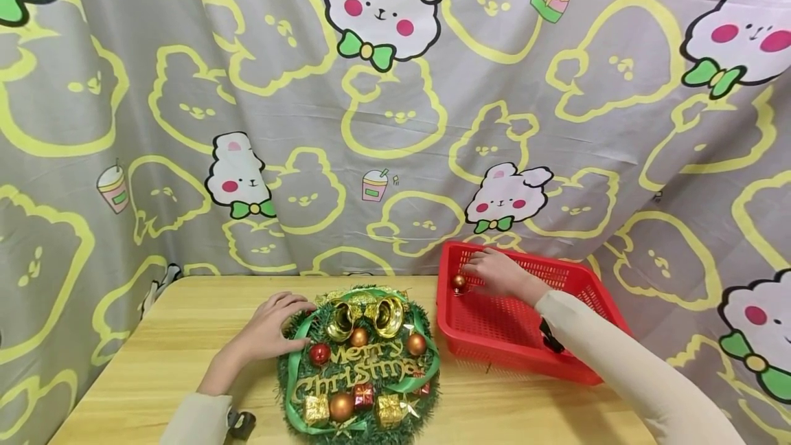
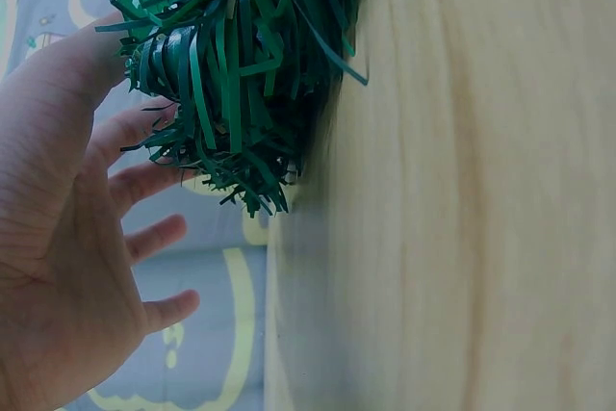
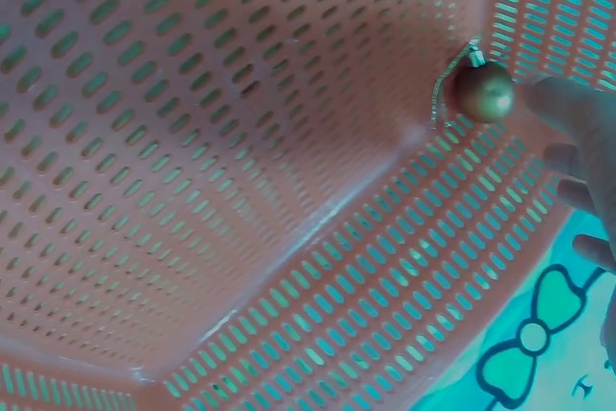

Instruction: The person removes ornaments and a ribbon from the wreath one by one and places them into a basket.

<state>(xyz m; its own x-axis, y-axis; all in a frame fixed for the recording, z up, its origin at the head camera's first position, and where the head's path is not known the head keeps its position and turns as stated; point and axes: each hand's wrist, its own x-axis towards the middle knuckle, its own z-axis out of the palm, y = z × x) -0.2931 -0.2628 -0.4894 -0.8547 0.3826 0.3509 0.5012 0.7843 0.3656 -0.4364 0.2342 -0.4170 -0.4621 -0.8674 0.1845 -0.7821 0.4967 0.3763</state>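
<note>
I have my left hand (image 1: 278, 325) at the ten o'clock edge of the green wreath (image 1: 369, 428), fingers (image 2: 162, 238) spread and relaxed against the tinsel rather than wrapped round it. The wreath lies on the wooden worktop (image 1: 216, 301), with two gold bells (image 1: 366, 317) at its twelve o'clock, gold lettering (image 1: 361, 371) across the middle, a red ball (image 1: 319, 354) toward nine and a copper ball (image 1: 341, 406) near seven. At the wreath's two o'clock stands the red basket (image 1: 507, 352), and my right hand (image 1: 497, 273) is over its inside, toward eleven. Those fingers are loosely apart and grip nothing; their tips sit just beside a copper-gold bauble (image 1: 459, 281) in the basket's ten o'clock corner, though I can't tell whether one touches it. A thin cord (image 3: 438, 93) hangs from the bauble's cap. Patterned cloth (image 1: 296, 122) fills the twelve o'clock side.
</note>
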